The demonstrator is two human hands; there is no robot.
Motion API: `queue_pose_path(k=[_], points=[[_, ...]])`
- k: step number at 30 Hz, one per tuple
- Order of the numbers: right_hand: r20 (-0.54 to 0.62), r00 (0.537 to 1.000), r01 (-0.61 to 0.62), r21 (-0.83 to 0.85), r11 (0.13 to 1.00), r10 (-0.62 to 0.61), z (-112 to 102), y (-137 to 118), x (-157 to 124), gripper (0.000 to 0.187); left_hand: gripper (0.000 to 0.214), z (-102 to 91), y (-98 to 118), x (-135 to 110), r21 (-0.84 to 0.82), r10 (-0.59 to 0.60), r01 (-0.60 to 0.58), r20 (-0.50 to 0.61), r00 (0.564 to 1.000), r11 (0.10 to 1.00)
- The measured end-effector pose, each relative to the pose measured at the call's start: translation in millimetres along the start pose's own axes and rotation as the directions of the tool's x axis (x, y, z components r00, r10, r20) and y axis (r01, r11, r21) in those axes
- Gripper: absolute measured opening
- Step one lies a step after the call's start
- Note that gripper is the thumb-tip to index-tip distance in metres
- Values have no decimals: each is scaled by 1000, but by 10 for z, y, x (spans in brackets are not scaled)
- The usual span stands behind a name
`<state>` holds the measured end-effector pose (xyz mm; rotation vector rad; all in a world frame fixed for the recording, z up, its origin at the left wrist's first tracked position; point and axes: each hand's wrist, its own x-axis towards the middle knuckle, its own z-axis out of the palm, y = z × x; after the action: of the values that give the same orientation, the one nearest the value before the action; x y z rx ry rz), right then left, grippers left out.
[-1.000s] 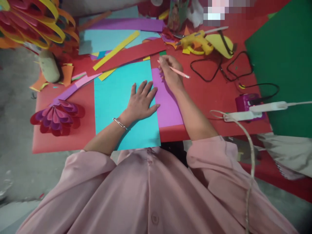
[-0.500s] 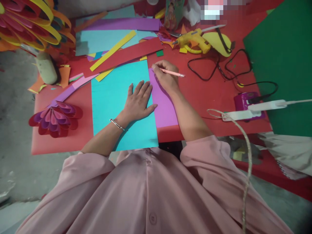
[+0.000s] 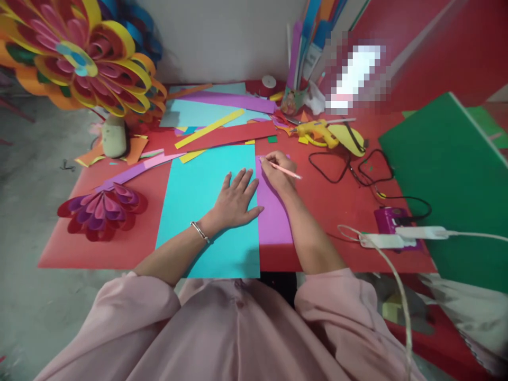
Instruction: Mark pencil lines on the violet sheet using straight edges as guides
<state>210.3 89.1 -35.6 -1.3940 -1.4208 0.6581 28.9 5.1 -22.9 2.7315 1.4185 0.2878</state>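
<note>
My left hand (image 3: 237,201) lies flat with fingers spread on a turquoise paper sheet (image 3: 186,211), its fingertips and thumb at the sheet's right edge. The turquoise sheet overlaps a purple paper sheet (image 3: 273,222) on the right. My right hand (image 3: 279,170) is closed around a pink pencil (image 3: 286,170), whose lower end meets the purple sheet near its top, close to the turquoise edge. A folded paper half-flower (image 3: 103,211) in red, purple and pink stands to the left, beside a purple and pink paper strip (image 3: 133,170).
Red, yellow and purple paper strips (image 3: 230,136) lie behind the sheets. A yellow hot glue gun (image 3: 319,132) with a looping black cord is at the back right. A purple power socket (image 3: 391,222) holds white plugs. A green board (image 3: 448,196) leans at right; a large paper flower (image 3: 79,63) stands back left.
The head view has tilted up, so the table sits lower and more of the back wall shows. My left hand stays flat; my right still holds the pencil near the purple sheet's top.
</note>
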Motion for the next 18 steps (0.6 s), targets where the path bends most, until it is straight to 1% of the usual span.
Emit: queue_pose_path(k=[4,6,8,13,18], points=[[60,994,92,-83,992,-88,-6,-38,-31,20,82,30,1,-17,-1,-8,8,-23,1000,1000],[88,987,140,-104,985,-131,-5,-46,-25,21,82,43,-2,-24,-1,-9,9,-29,1000,1000],[105,983,162,-113,980,-150,-2,-45,-9,22,83,52,-5,-28,-4,-5,4,-34,999,1000],[119,982,159,-93,983,-147,-7,-43,7,19,84,49,-1,-29,-7,-1,0,-34,999,1000],[124,984,140,-80,987,-130,-11,-29,-18,23,84,26,23,-17,11,-18,18,-3,1000,1000]])
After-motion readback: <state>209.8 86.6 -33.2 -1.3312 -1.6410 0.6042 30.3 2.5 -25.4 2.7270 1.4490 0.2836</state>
